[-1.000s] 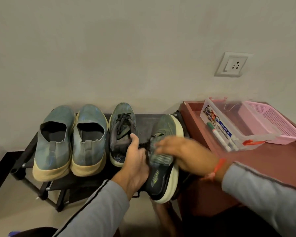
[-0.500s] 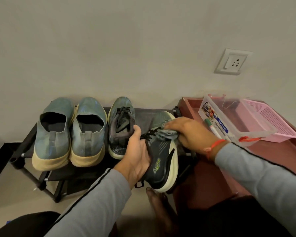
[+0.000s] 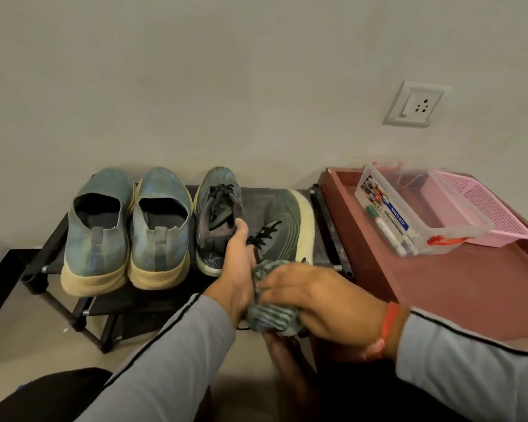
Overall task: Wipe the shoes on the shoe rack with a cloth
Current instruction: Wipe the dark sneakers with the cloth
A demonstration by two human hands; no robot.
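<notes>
Green laced shoe (image 3: 282,226) tilted in left hand (image 3: 237,269) grip, right hand (image 3: 311,296) fingers clamped round striped cloth (image 3: 270,315) at its heel.

Black shoe rack (image 3: 328,236) is packed on my left: two blue slip-on shoes (image 3: 125,229) touching, grey laced sneaker (image 3: 218,220) just beside. Bare strip near the right rail. Maroon tabletop (image 3: 457,284) open in front of the clear plastic box (image 3: 415,214).

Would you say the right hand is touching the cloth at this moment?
Touching. The head view shows the right hand lying over the striped cloth, its fingers curled onto the fabric with no gap, pressing it against the dark green shoe.
</notes>
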